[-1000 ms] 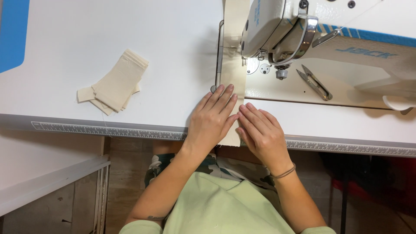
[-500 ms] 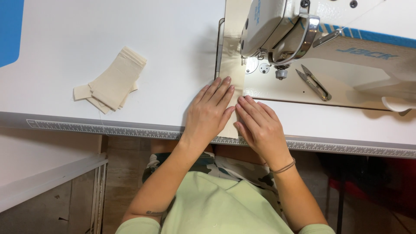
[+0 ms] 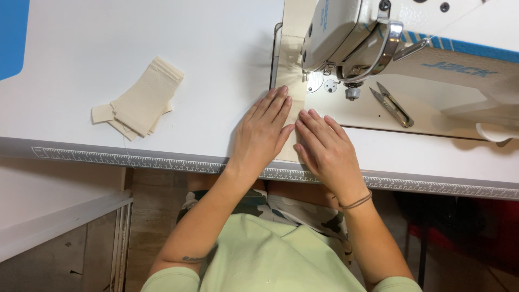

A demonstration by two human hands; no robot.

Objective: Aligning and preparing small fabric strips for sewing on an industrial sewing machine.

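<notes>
At the far left, a blue panel (image 3: 12, 38) lies at the corner of the white desk (image 3: 108, 32). Next comes a loose stack of cream fabric pieces (image 3: 141, 98), well apart from the hands. A ruler strip (image 3: 135, 160) runs along the desk's front edge.

The left hand (image 3: 263, 130) lies flat, its grip spread wide and holding nothing, pressing a narrow cream fabric strip (image 3: 294, 97) against the desk. The right hand (image 3: 324, 147) lies just beside it, equally flat and open, on the same strip. The strip runs between the hands up toward the presser foot (image 3: 307, 75) of the white sewing machine (image 3: 367, 38), whose head overhangs and hides the strip's far end. Right of the needle, thread snips (image 3: 392, 105) lie on the machine bed.

Compared with half a second ago, both hands have slid slightly forward toward the needle.
</notes>
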